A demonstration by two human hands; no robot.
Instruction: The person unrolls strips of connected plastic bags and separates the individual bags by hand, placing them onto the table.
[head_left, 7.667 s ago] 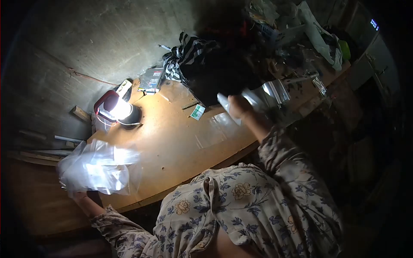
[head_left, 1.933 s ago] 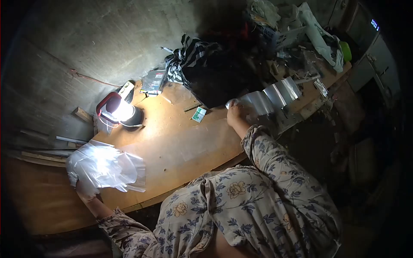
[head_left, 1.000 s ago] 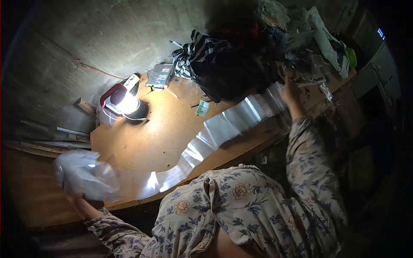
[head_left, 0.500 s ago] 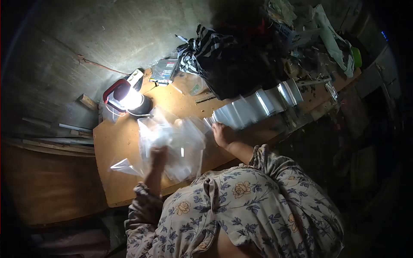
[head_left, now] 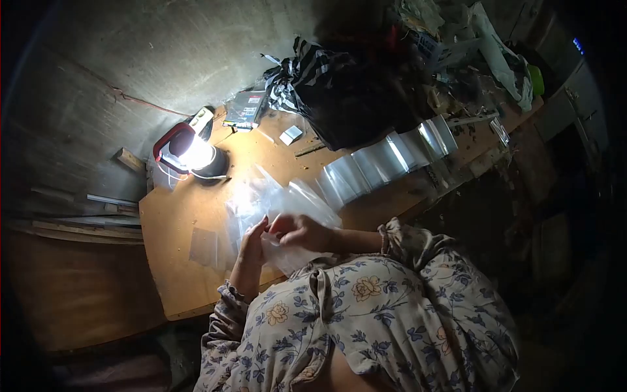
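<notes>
My left hand [head_left: 251, 249] is at the near side of the table, with its fingers pressed together on a clear plastic bag [head_left: 287, 256]. Close beside it, my right hand [head_left: 304, 233] pinches at the same bag, palm side down. What lies between the fingertips is too small to make out. Behind both hands spreads a loose pile of clear plastic bags [head_left: 251, 196], bright under the lamp. To the right, a row of overlapping clear plastic pieces [head_left: 372, 166] runs toward the table's far right. One flat clear piece [head_left: 204, 247] rests left of my left hand.
A lit lantern [head_left: 196, 155] with a red handle stands at the back left of the wooden table [head_left: 173, 277]. Behind the pile are a small pale box [head_left: 290, 135], a dark flat package [head_left: 245, 110] and a large black bag [head_left: 366, 98]. Clutter fills the back right.
My right hand has left the row of plastic pieces and come left to meet my left hand. The left hand has shifted slightly nearer to me. A plastic piece at the left now lies flat.
</notes>
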